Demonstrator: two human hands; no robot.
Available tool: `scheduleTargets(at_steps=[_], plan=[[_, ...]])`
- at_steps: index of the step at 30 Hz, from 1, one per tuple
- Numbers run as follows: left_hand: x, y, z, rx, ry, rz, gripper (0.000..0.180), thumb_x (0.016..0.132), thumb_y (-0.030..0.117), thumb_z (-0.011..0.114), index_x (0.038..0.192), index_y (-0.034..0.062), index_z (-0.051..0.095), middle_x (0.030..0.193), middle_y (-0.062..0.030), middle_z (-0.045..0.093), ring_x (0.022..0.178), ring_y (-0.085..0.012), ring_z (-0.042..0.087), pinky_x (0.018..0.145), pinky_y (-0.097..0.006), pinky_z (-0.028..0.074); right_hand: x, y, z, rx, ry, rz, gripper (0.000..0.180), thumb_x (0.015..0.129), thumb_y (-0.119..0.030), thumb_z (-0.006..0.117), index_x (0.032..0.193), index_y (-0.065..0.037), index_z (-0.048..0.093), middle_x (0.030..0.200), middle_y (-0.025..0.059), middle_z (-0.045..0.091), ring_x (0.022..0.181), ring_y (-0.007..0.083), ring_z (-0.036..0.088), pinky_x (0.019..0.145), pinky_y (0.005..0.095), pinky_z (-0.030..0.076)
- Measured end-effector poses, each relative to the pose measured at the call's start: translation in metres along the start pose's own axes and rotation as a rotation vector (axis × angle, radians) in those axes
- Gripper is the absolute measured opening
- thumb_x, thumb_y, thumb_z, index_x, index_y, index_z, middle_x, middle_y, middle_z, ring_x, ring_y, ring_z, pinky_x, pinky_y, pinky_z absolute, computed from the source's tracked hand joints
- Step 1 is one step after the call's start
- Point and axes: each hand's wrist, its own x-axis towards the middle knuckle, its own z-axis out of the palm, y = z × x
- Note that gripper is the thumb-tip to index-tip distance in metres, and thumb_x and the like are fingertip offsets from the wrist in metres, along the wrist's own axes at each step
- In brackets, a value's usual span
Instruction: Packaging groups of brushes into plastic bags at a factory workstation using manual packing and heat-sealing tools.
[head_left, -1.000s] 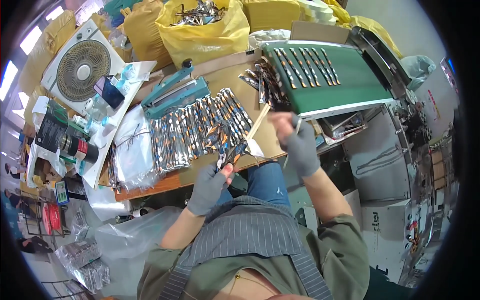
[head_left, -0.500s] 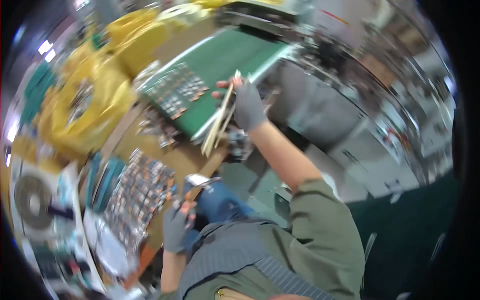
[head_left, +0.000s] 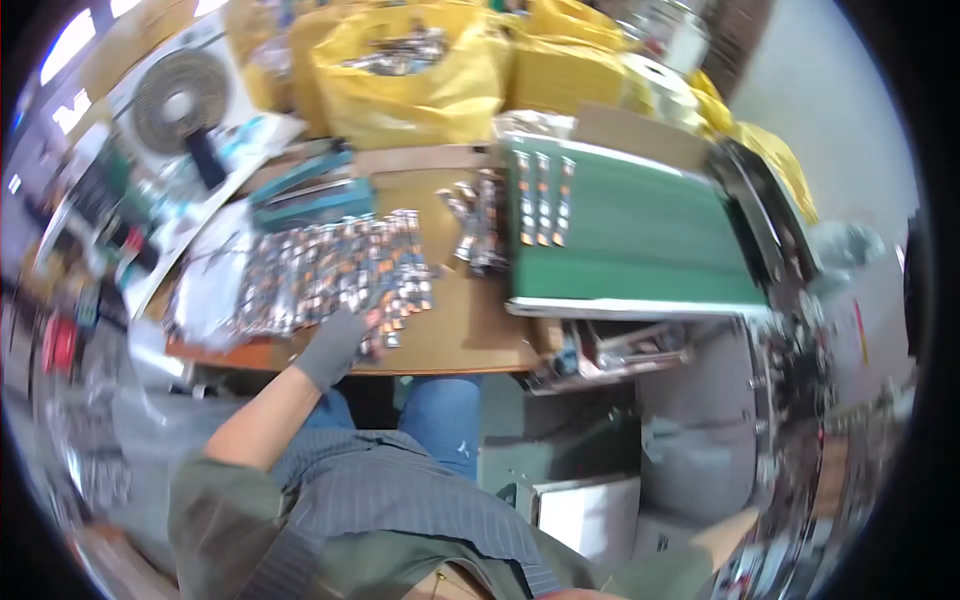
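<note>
My left hand (head_left: 338, 346), in a grey glove with bare fingertips, rests at the front edge of a large pile of slim strip-shaped packets (head_left: 325, 270) with silver ends and orange and dark bands. Its fingertips touch the nearest packets, but blur hides whether they grip any. Three similar strips (head_left: 543, 200) lie side by side on the left end of a green conveyor belt (head_left: 640, 235). A smaller heap of strips (head_left: 485, 225) sits against that end. My right forearm (head_left: 728, 540) reaches out to the lower right; its hand does not show.
Behind the table (head_left: 470, 330) stands a yellow bag (head_left: 410, 105) filled with strips. Teal holders (head_left: 310, 195) and a clear plastic bag (head_left: 215, 265) lie around the pile. A fan (head_left: 180, 100) is at the far left. Below the belt is an open tray (head_left: 630, 350).
My view has swung round to the left. My right hand, earlier over the belt with several long pale sticks, has moved out of sight. The belt shows fewer strips than before.
</note>
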Motion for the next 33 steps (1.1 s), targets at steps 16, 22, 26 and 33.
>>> scheduleTargets(at_steps=[16,22,26,33], plan=[[0.203,0.32,-0.072,-0.088,0.133,0.467,0.053,0.084,0.037,0.063,0.124,0.0087,0.046,0.113,-0.0123,0.054,0.093,-0.0303,0.06,0.071,-0.045,0.054,-0.064,-0.274,-0.169,1.227,0.631,0.011,0.058,0.085,-0.025,0.059,0.133,0.0,0.039,0.133,0.0163,0.043,0.125,0.0248,0.037,0.105,0.0342,0.026],[0.102,0.104,-0.188,1.072,0.391,0.844,0.022,0.085,0.025,0.054,0.094,0.0068,0.063,0.083,-0.0126,0.065,0.078,-0.0285,0.062,0.072,-0.037,0.05,-0.084,-0.433,-0.191,1.502,-0.031,-0.685,0.052,0.084,-0.018,0.061,0.128,0.003,0.043,0.125,0.0141,0.05,0.117,0.0227,0.046,0.1,0.0325,0.033],[0.0,-0.009,-0.376,1.023,1.275,0.588,0.027,0.082,0.035,0.054,0.088,0.0097,0.061,0.085,-0.0153,0.063,0.077,-0.0338,0.058,0.067,-0.048,0.044,-0.087,-0.508,-0.236,1.105,-0.261,-0.919,0.052,0.082,-0.016,0.065,0.125,0.005,0.046,0.119,0.0115,0.055,0.11,0.0203,0.05,0.094,0.0303,0.038],[-0.042,-0.029,-0.496,1.198,1.139,-0.271,0.04,0.083,0.035,0.051,0.108,0.0047,0.058,0.107,-0.0209,0.061,0.1,-0.0347,0.058,0.085,-0.043,0.046,-0.1,-0.559,-0.269,1.199,-0.249,-0.938,0.053,0.082,-0.017,0.066,0.125,0.006,0.045,0.116,0.0105,0.055,0.108,0.0178,0.051,0.094,0.0292,0.037]])
